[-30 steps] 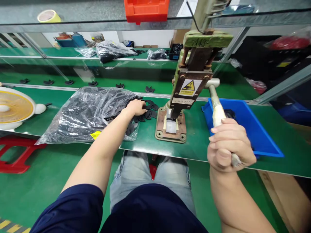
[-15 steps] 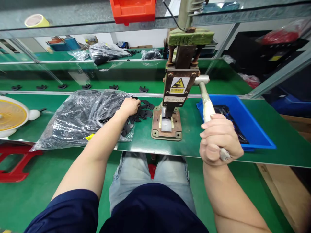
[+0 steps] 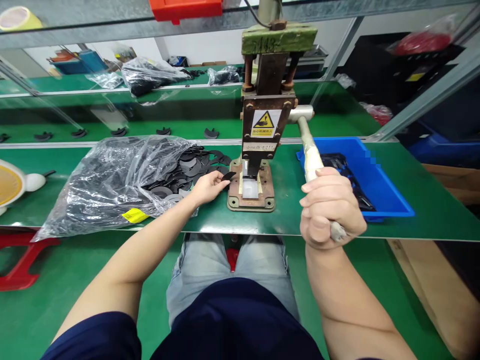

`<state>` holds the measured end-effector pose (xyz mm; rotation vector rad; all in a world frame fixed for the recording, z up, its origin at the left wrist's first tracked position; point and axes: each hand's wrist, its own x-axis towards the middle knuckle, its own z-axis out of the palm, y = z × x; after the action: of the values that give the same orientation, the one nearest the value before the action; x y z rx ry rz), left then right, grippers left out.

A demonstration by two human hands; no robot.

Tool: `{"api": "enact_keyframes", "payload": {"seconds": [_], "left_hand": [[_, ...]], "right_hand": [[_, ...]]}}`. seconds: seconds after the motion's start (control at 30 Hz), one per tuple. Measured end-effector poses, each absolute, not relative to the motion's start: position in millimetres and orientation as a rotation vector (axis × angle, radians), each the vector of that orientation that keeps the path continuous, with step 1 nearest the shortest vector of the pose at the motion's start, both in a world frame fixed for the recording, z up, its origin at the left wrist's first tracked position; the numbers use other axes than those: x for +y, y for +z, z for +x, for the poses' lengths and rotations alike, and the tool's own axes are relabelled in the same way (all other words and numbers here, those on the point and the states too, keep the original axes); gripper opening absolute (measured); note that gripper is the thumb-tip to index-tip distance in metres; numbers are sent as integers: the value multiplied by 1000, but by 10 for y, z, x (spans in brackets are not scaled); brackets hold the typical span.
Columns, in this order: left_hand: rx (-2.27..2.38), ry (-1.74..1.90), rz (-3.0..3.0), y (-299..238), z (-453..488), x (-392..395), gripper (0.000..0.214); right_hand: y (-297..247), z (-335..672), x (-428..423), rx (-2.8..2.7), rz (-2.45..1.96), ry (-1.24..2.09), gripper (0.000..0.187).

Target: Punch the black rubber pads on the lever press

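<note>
Desk point(image 3: 288, 205), green-topped, spans the frame's middle, bearing a press point(image 3: 262, 103) at centre, a clear bag point(image 3: 108, 175) of black parts point(image 3: 193, 167) at left and a blue bin point(image 3: 386, 190) at right. The right hand point(image 3: 332, 207) grips the press's lever point(image 3: 311, 157); the left hand point(image 3: 210, 187) pinches one black piece point(image 3: 228, 176) by the press base point(image 3: 234, 192), mid-frame.

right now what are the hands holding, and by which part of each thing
Left hand: a thin black piece, pinched by its left end. Right hand: the press lever, gripped near its lower tip.
</note>
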<state>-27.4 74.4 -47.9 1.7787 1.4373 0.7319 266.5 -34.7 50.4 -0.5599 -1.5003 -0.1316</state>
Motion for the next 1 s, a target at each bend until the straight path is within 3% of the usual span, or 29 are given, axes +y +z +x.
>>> {"api": "enact_keyframes", "payload": {"seconds": [0.23, 0.73, 1.0], "left_hand": [[1209, 717, 1372, -184, -11, 774, 40], [1351, 390, 1349, 9, 469, 985, 28], [1424, 390, 1322, 40, 596, 934, 16]], "right_hand": [[490, 2656, -350, -1481, -584, -138, 33], [455, 2704, -316, -1519, -486, -94, 31], [465, 2690, -292, -1491, -446, -119, 33]]}}
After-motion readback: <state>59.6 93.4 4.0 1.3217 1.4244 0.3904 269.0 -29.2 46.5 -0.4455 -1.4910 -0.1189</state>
